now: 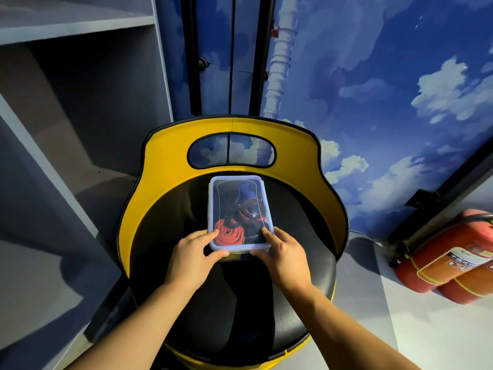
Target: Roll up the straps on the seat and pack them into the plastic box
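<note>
A clear plastic box (213, 209) with a bluish lid on top rests on the black seat (240, 303) of a yellow-backed chair. Through the lid I see rolled straps: a red roll (229, 234), a red-and-black roll (249, 212) and a blue one (246, 188). My left hand (190, 256) grips the box's near left corner, fingers on the lid, thumb under its front edge. At the near right corner my right hand (284, 253) holds the box the same way.
The chair's yellow backrest (165, 166) curves around the box at the back and sides. Grey shelving (66, 129) stands to the left. Two red fire extinguishers (453, 265) lie on the floor at the right, beneath a sky-painted wall.
</note>
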